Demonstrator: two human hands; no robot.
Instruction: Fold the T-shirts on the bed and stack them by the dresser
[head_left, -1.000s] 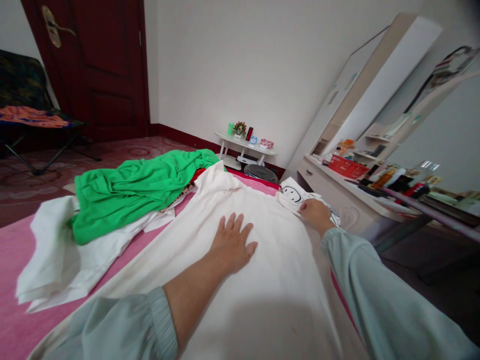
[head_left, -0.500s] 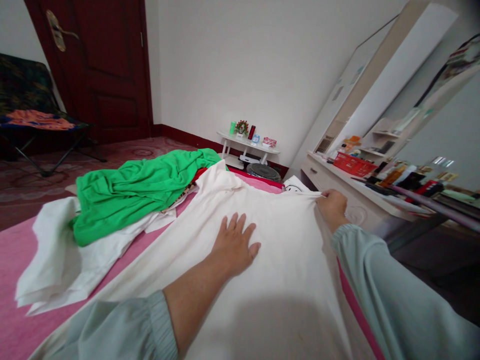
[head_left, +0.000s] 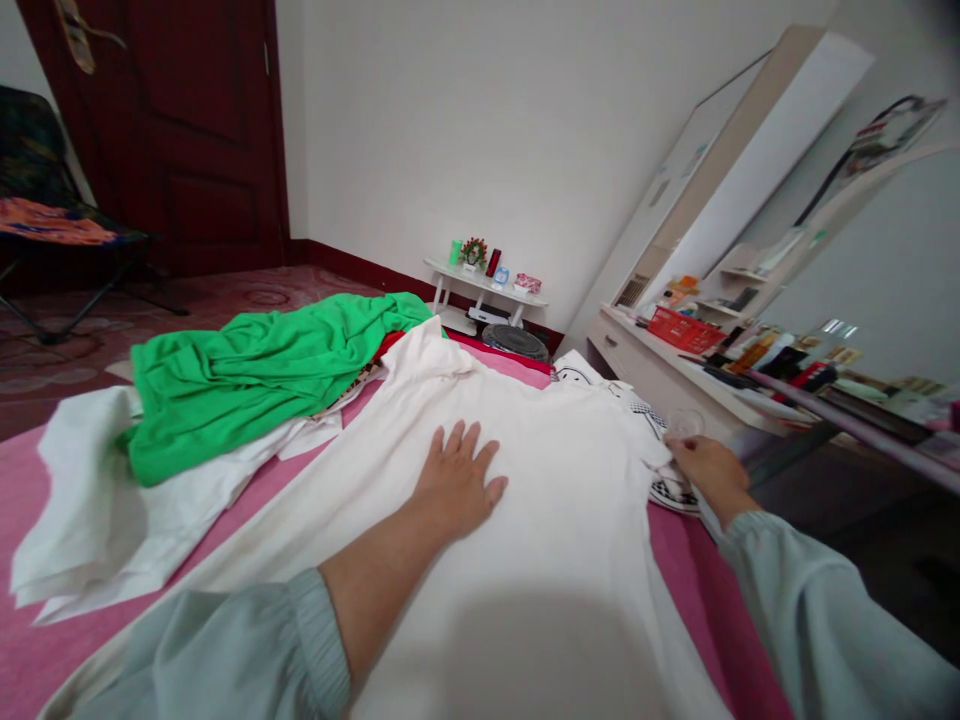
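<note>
the left hand [head_left: 457, 485] lies flat, palm down and fingers spread apart, on the middle of a white t-shirt [head_left: 540, 560] that is spread out along the pink bed [head_left: 675, 545]. the right hand [head_left: 705, 467] is at the right edge of the bed, its fingers pinched together on the shirt's right sleeve edge, just above a second white garment with a smiley print [head_left: 577, 375] that lies under the shirt toward the far right corner. both forearms wear pale grey-green sleeves [head_left: 810, 620], the left one pushed up past the wrist. the white t-shirt runs from the near edge of the bed up to its far edge, its collar end touching a crumpled green garment [head_left: 247, 375] that sits on the left half of the bed. beneath and beside the green one, near the left edge, lies a loose white cloth [head_left: 90, 500]. beyond the right edge of the bed stands a dressing table [head_left: 660, 375] with a red basket [head_left: 681, 330] and small bottles on top. a small white side table [head_left: 487, 290] stands by the far wall, and a dark red door [head_left: 187, 120] is at the far left.
</note>
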